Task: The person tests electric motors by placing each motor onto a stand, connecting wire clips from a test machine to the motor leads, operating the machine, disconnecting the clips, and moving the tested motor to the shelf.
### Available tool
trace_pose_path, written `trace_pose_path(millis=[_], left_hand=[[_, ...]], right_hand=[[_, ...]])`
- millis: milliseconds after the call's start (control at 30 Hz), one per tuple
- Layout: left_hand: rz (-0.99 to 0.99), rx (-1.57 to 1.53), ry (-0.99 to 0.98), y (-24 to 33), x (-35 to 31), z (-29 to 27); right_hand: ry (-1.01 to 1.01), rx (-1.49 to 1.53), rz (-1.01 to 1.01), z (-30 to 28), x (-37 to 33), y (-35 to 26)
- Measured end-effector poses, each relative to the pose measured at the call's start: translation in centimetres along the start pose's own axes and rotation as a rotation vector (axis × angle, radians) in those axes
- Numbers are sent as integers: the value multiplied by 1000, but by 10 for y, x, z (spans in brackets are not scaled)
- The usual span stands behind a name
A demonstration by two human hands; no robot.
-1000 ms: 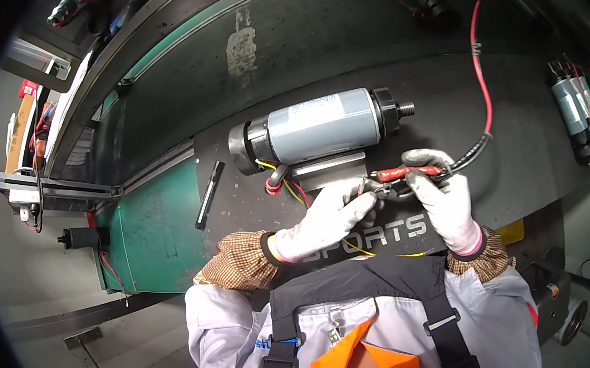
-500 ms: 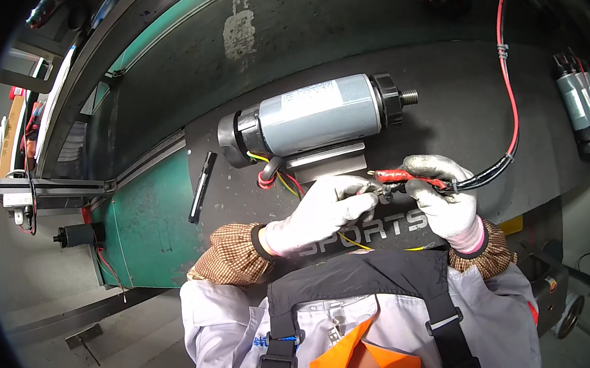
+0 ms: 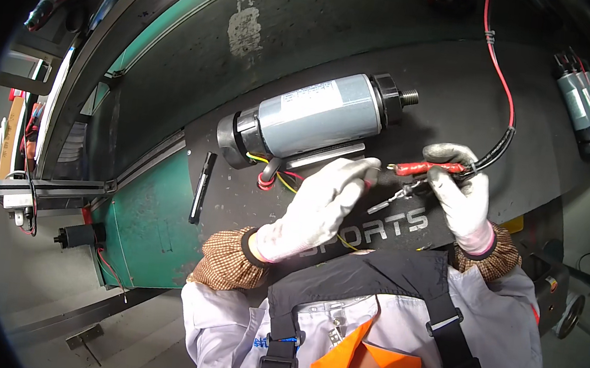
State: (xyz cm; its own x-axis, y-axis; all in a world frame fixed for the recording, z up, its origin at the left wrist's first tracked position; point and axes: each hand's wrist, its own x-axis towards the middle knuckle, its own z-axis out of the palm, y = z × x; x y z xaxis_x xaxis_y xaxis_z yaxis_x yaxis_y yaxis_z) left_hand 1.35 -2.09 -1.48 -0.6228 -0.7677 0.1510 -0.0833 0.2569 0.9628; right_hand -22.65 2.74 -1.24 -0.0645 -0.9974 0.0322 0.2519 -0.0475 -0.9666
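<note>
A grey cylindrical motor [image 3: 320, 115] with black end caps and a threaded shaft lies on the dark mat. My white-gloved right hand [image 3: 460, 198] is closed around a red-sleeved clip [image 3: 419, 168] and a second, metal clip [image 3: 403, 194] on a black lead. The metal clip points down and left, with a pale slim end at its tip. My gloved left hand [image 3: 325, 201] is in front of the motor, its fingertips pinched together. A bit of red wire [image 3: 368, 184] shows at those fingers. Yellow-green and red wires [image 3: 283, 178] leave the motor's left end and pass behind this hand.
A black marker pen [image 3: 202, 187] lies left of the motor. The red and black cable [image 3: 505, 84] runs from my right hand up past the top edge. More grey motors [image 3: 577, 102] stand at the far right. A metal frame [image 3: 50, 183] borders the left side.
My left hand has come away from the clips and risen slightly, its fingers turned upward. My right hand has shifted right with both clips, and the metal clip now shows.
</note>
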Motion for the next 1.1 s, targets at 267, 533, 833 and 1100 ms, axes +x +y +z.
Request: trace_pose_path(millis=[267,533,833,1100], left_hand=[[-160,-55,34,20,-4,1],[460,618,-504,58,7,-18],[-481,-222,-52,42,-14,-13],[-277,-61,-73,22,-21,-12]], right_hand=[[-54,-80,50,3,-3,-1],[-61,-130,117,-1,-6,0],[-102,-178,133,-1,-6,4],[-212,-37,5,13,-14,-5]])
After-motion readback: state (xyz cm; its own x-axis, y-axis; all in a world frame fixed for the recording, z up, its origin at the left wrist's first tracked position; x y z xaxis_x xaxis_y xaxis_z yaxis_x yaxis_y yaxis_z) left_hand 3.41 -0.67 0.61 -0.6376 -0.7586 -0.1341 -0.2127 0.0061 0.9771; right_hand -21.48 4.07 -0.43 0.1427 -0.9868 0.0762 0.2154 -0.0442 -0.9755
